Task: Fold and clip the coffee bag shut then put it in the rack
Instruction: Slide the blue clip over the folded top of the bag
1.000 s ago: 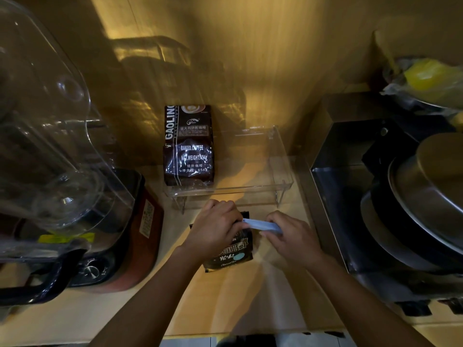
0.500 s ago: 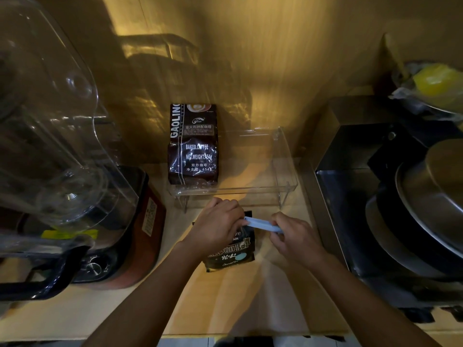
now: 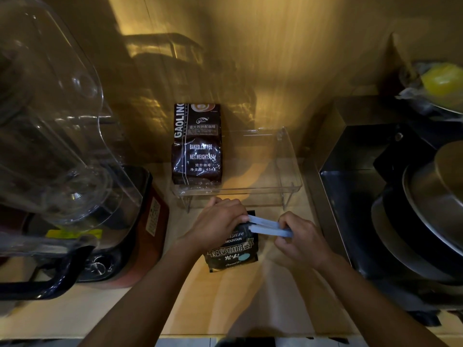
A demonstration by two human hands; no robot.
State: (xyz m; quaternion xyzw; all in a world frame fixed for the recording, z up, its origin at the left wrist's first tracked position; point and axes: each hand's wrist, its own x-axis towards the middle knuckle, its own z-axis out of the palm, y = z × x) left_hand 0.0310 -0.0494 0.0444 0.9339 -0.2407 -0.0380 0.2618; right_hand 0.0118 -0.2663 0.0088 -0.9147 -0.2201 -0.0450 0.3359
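Hands (image 3: 260, 231) apparently spreading clip (image 3: 269, 226) over bag (image 3: 231, 254)

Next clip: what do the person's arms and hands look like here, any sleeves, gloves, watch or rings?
Both forearms are bare up to the bottom edge of the picture, with no sleeve in view. The left hand and right hand wear no gloves. No watch, bracelet or ring shows on the visible sides of wrists and fingers, though the light is dim.

A home kitchen: a blender (image 3: 57, 151) stands on a wooden surface (image 3: 225, 304) beside stacked pans (image 3: 426, 216).
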